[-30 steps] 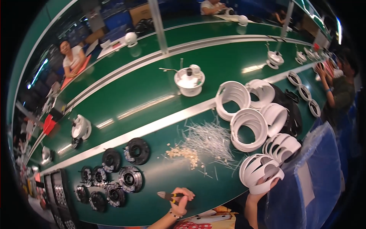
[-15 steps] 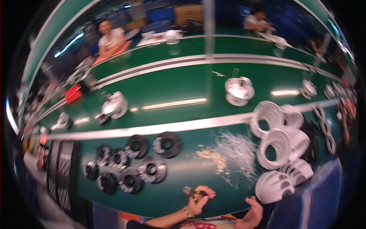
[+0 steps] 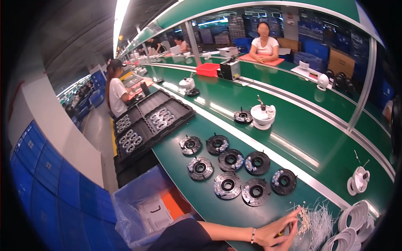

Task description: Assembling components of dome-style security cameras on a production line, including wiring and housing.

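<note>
At the lower right of the head view, my left hand (image 3: 267, 234), with a beaded bracelet at its wrist, is closed around pliers (image 3: 280, 234); only a bit of their yellow and black handle shows. Against it at the lower edge is what looks like my right hand (image 3: 289, 241), its fingers mostly hidden. Small cream-coloured pieces (image 3: 303, 221) lie by my left fingertips, beside a loose heap of thin white strips (image 3: 320, 226). Several round black parts with a central hole (image 3: 227, 185) are spread over the green table (image 3: 184, 167) to the left.
White ring-shaped housings (image 3: 351, 217) are stacked at the right. A green conveyor (image 3: 247, 92) beyond the metal rail carries white round assemblies (image 3: 263, 117). Black trays (image 3: 146, 138) stand left, above a lined blue bin (image 3: 142, 184). One co-worker (image 3: 118, 90) is at left, another (image 3: 264, 44) across.
The view has swung left, bringing the trays, bin and aisle into sight. My hands, apart before, now appear close together near the cream-coloured pieces; the pliers stay in my left hand.
</note>
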